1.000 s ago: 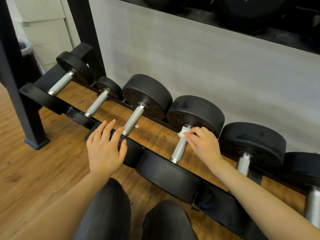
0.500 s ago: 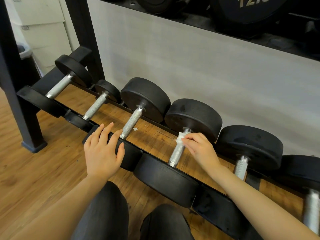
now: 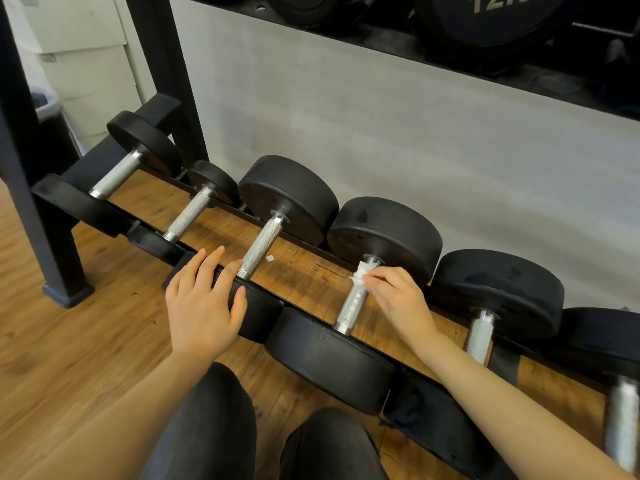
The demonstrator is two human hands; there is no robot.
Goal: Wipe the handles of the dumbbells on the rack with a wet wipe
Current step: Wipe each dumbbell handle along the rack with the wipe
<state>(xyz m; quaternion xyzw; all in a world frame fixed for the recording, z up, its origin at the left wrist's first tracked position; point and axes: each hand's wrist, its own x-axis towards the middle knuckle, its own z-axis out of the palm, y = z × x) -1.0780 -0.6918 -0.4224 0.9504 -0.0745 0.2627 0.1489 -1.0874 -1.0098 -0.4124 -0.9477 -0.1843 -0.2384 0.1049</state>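
Note:
Several black dumbbells with knurled silver handles lie in a row on the low rack (image 3: 311,268). My right hand (image 3: 398,303) pinches a small white wet wipe (image 3: 361,273) against the far end of the fourth dumbbell's handle (image 3: 353,303), close to its rear weight. My left hand (image 3: 202,303) rests flat, fingers straight, on the near weight (image 3: 258,313) of the third dumbbell, just beside that dumbbell's handle (image 3: 261,245).
The black rack post (image 3: 45,216) stands on the wooden floor at the left. An upper shelf with larger dumbbells (image 3: 491,15) overhangs the row. A grey wall panel backs the rack. A tiny white scrap (image 3: 270,259) lies on the floor between the handles. My knees (image 3: 214,427) are below.
The view has drifted slightly. My right hand has eased back off the top of the handle, so more of the wipe shows at its far end. My left hand has stayed put.

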